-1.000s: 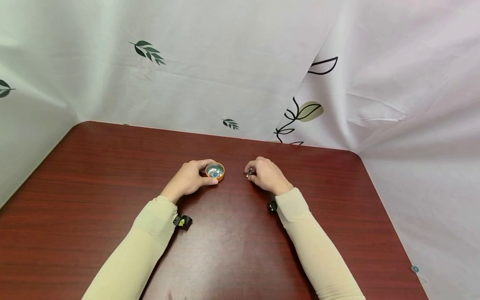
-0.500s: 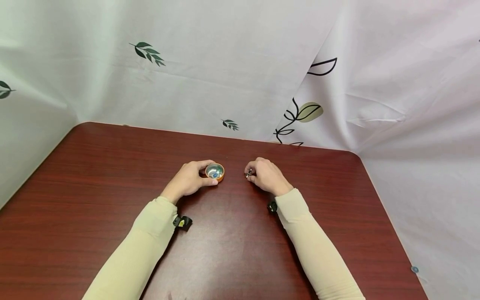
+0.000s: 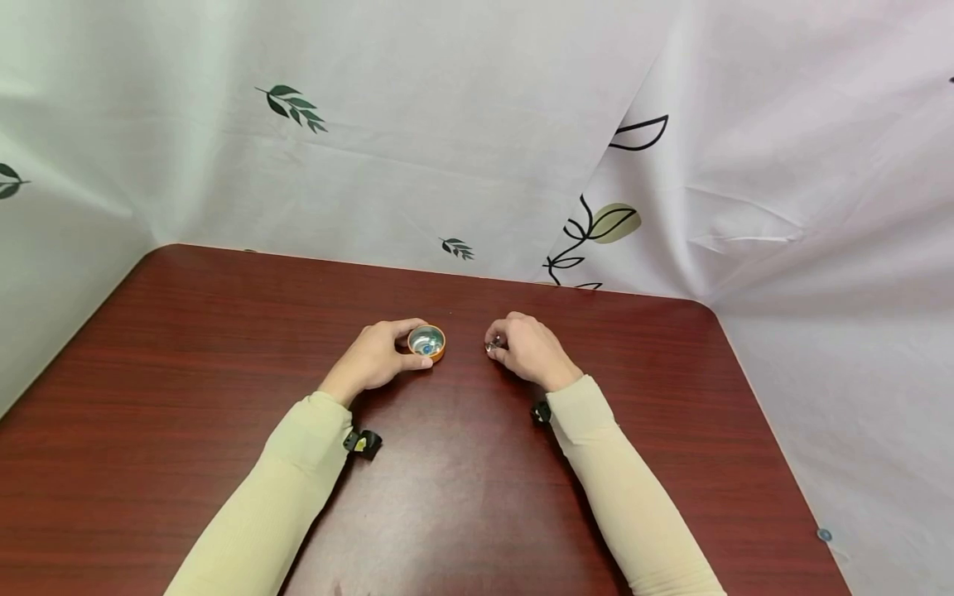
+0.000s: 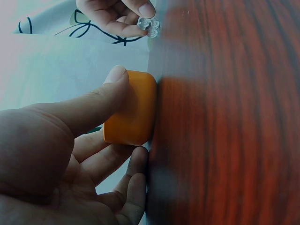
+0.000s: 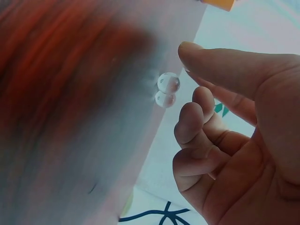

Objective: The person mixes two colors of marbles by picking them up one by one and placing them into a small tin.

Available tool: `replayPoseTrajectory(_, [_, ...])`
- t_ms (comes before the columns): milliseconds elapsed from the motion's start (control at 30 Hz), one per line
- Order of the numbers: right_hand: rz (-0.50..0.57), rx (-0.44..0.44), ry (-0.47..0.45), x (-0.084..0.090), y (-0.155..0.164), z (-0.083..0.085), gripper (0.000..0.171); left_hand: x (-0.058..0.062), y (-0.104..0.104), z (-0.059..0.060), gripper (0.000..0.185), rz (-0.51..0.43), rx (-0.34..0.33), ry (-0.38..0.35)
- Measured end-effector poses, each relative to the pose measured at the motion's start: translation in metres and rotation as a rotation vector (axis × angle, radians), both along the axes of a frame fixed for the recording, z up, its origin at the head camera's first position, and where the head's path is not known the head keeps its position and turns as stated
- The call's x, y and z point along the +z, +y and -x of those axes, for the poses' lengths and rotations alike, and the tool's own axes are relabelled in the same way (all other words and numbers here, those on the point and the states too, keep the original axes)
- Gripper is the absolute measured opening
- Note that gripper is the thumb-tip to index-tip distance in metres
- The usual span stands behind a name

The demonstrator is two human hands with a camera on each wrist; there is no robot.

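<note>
Left hand (image 3: 376,356) grips orange cup (image 3: 428,340); right hand (image 3: 525,348) curls beside clear marble (image 5: 168,83)

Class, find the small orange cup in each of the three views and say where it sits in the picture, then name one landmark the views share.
Head view: the orange cup stands on the table just left of centre, held by the left hand.
Left wrist view: the cup is left of centre, between thumb and fingers.
Right wrist view: only a sliver of it shows at the top edge.
Shared landmark: the dark red wooden table.
</note>
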State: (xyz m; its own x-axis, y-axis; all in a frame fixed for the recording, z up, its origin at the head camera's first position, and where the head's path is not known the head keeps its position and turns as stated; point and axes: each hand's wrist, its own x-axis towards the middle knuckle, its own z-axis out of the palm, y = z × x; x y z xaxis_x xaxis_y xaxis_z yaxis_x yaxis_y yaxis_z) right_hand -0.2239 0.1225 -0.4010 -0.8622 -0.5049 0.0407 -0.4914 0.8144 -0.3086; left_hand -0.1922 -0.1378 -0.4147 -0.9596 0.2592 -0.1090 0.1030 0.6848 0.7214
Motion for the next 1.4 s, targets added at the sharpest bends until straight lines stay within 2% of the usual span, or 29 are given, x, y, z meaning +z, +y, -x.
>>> replayPoseTrajectory(533, [0.021,0.021,0.030,0.005,-0.005,-0.004,0.006,0.002,0.000,-0.001,0.060,-0.005,0.009,-0.013])
replayPoseTrajectory(1400, [0.068,0.004,0.067,0.013,-0.020,-0.009,0.006,0.001,0.000,0.000,0.061,-0.005,-0.002,-0.003])
